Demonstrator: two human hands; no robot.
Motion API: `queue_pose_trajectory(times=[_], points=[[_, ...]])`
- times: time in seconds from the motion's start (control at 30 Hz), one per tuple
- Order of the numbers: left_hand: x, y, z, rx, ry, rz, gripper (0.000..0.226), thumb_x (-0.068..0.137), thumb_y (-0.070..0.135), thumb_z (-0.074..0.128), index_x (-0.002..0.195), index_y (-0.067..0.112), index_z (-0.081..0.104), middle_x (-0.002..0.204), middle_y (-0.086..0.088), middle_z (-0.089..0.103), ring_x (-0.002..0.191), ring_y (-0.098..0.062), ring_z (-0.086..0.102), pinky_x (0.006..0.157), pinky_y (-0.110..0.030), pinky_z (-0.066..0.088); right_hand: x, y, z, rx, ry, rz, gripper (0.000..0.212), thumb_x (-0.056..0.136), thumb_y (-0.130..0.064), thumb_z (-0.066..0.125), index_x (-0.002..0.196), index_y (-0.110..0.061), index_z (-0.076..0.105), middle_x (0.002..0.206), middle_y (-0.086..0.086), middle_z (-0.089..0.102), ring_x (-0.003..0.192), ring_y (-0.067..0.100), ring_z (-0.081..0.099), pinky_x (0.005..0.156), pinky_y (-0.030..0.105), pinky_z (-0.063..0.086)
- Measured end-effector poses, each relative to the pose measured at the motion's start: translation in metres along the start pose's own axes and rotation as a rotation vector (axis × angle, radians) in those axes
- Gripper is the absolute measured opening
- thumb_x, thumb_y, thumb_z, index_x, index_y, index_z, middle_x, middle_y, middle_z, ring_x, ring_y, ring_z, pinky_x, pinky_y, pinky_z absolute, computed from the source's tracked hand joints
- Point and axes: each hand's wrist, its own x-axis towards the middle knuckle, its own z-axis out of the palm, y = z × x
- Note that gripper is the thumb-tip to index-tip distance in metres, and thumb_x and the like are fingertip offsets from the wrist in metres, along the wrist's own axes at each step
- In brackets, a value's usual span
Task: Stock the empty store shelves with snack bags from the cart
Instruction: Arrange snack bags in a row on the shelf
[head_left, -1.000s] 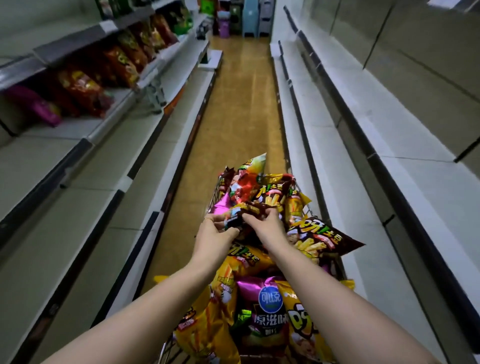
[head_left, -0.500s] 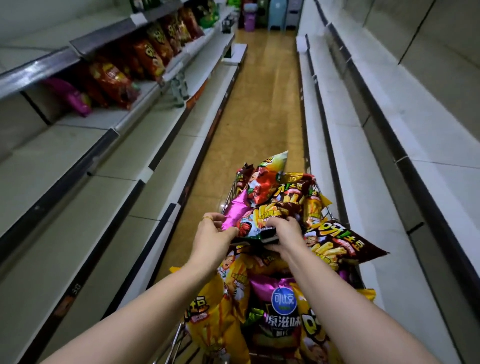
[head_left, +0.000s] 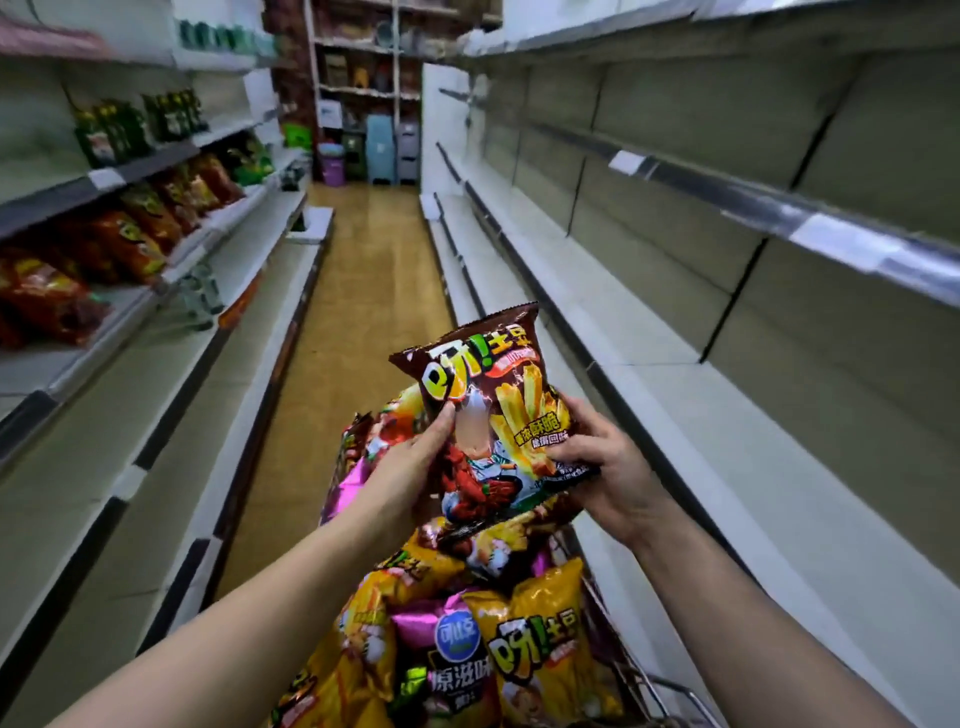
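Snack bag (head_left: 488, 384), brown with fries printed on its front, stands upright in the air above the cart (head_left: 652, 683), held between the two hands. The left hand (head_left: 410, 467) grips its lower left edge, with the thumb laid up the front. The right hand (head_left: 608, 467) has fingers and thumb curled round the lower right corner. A red-printed bag (head_left: 483, 493) lies just under the brown one and touches it (whether either hand holds it too, I cannot tell). Beneath both, the cart is heaped with a pile of bags (head_left: 540, 660) in yellow, pink and brown. Pale shelves (head_left: 727, 426) run along the right of the aisle. The left shelves (head_left: 171, 364) carry orange-red bags (head_left: 124, 244) on a middle tier and green packs (head_left: 135, 127) higher up. A tan floor (head_left: 353, 322) runs between the two sides.
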Motion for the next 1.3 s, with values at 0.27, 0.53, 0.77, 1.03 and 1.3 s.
queue_pose_trajectory(times=[0.27, 0.53, 0.77, 1.03, 1.3], points=[[-0.032, 0.046, 0.099, 0.145, -0.191, 0.215, 0.052, 0.074, 0.046, 0.06, 0.114, 0.012, 0.059, 0.096, -0.004, 0.075, 0.092, -0.019, 0.071, 0.08, -0.03, 0.053, -0.088, -0.1, -0.028, -0.411, 0.206, -0.197, 0.055, 0.074, -0.031, 0.073, 0.124, -0.014, 0.055, 0.108, 0.008, 0.07, 0.092, 0.018, 0.069, 0.079, 0.028, 0.056], [-0.075, 0.078, 0.246, 0.237, -0.509, 0.338, 0.036, 0.087, 0.049, 0.051, 0.093, 0.018, 0.066, 0.082, -0.001, 0.075, 0.074, -0.017, 0.073, 0.076, -0.034, 0.059, -0.201, -0.196, -0.056, -0.551, 0.596, -0.391, 0.008, 0.089, -0.013, 0.06, 0.097, -0.011, 0.06, 0.089, 0.007, 0.07, 0.067, 0.013, 0.067, 0.066, 0.025, 0.055], [-0.088, 0.097, 0.367, 0.409, -0.727, 0.423, 0.057, 0.076, 0.048, 0.068, 0.118, 0.011, 0.056, 0.095, -0.007, 0.073, 0.078, -0.021, 0.072, 0.072, -0.033, 0.058, -0.281, -0.249, -0.1, -0.369, 1.0, -0.466, 0.029, 0.088, -0.012, 0.06, 0.112, 0.005, 0.056, 0.079, 0.013, 0.07, 0.054, 0.018, 0.065, 0.054, 0.027, 0.055], [-0.055, 0.097, 0.494, 0.544, -0.926, 0.35, 0.016, 0.086, 0.019, 0.064, 0.095, 0.005, 0.062, 0.075, -0.011, 0.069, 0.059, -0.023, 0.066, 0.062, -0.035, 0.058, -0.295, -0.286, -0.166, -0.328, 1.311, -0.402, 0.025, 0.092, -0.012, 0.052, 0.067, -0.012, 0.055, 0.053, 0.003, 0.058, 0.041, 0.014, 0.056, 0.041, 0.016, 0.043], [-0.024, 0.073, 0.572, 0.577, -1.229, 0.365, 0.011, 0.093, 0.02, 0.056, 0.105, 0.019, 0.056, 0.101, 0.001, 0.065, 0.095, -0.019, 0.063, 0.076, -0.029, 0.054, -0.277, -0.308, -0.215, -0.256, 1.554, -0.488, 0.036, 0.101, -0.013, 0.035, 0.135, -0.001, 0.042, 0.138, 0.017, 0.045, 0.125, 0.028, 0.045, 0.095, 0.024, 0.037]])
